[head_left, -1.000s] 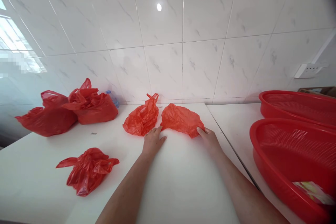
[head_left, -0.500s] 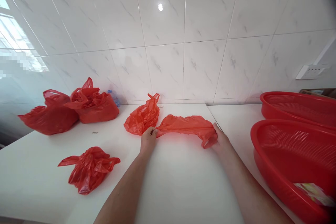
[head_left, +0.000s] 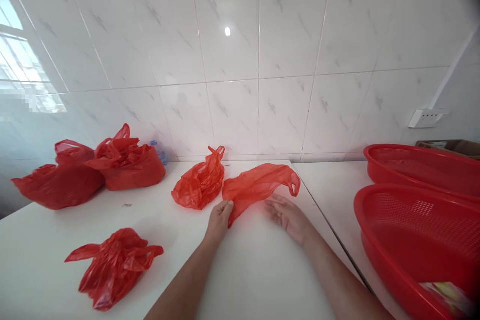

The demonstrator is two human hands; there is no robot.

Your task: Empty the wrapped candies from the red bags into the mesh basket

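Note:
A thin red plastic bag (head_left: 258,185) stretches across the middle of the white table, its handle loop at the right end. My left hand (head_left: 220,217) pinches the bag's left end between thumb and fingers. Just below the bag's right part, my right hand (head_left: 287,215) has its fingers spread, slightly blurred, and grips nothing. Close behind my left hand sits a crumpled red bag (head_left: 198,185) with its top twisted upward. Nearer the front left lies a knotted red bag (head_left: 116,265).
Two filled red bags (head_left: 60,182) stand at the back left beside a blue-tinted bottle (head_left: 159,152). On the right are two red plastic baskets (head_left: 378,220), the nearer holding a colourful packet (head_left: 448,294). A tiled wall (head_left: 232,115) rises behind, with a power socket (head_left: 426,118).
My right hand has let go of the bag's right end and moved left and lower. That end now floats loose with its handle showing. My left hand still holds on. The view has tilted up.

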